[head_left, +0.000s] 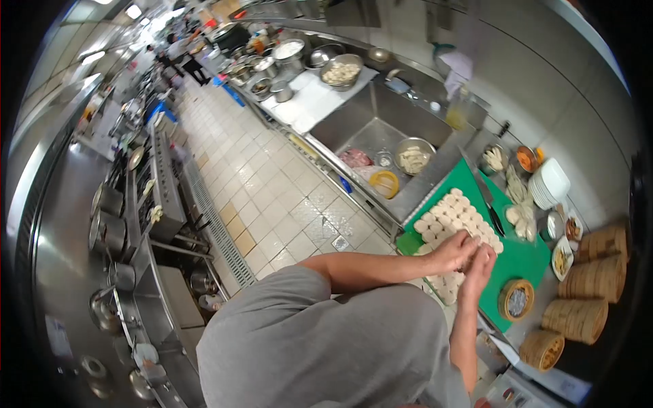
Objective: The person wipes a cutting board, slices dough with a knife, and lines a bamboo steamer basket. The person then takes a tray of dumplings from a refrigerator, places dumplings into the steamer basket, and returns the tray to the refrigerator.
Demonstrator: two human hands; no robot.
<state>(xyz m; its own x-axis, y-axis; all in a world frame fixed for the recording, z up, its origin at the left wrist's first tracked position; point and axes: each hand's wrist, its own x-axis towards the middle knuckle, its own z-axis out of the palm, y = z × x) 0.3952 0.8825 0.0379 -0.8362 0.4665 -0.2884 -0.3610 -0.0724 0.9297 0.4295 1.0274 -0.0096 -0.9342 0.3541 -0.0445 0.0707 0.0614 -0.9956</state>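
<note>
My left hand (pixel 451 253) and my right hand (pixel 479 270) meet over the green cutting board (pixel 520 255), fingers bent and pressed together. Whatever is between them is too small or hidden to make out. Beneath and around both hands lie rows of pale round pieces (pixel 447 219) that look like dough, packed close together. A knife (pixel 484 192) with a dark handle rests on the board just beyond these rows. To the right of my right hand, a small round bamboo container (pixel 516 300) stands on the board with something grey and shiny inside.
Bamboo steamers (pixel 593 279) are stacked at the right, near white dishes (pixel 548 182). Beyond the board is a metal sink (pixel 381 129) holding a bowl (pixel 415 155) and pink meat (pixel 355 158). Stoves (pixel 158 183) line the left side; people (pixel 187 54) stand far down the tiled aisle (pixel 272 183).
</note>
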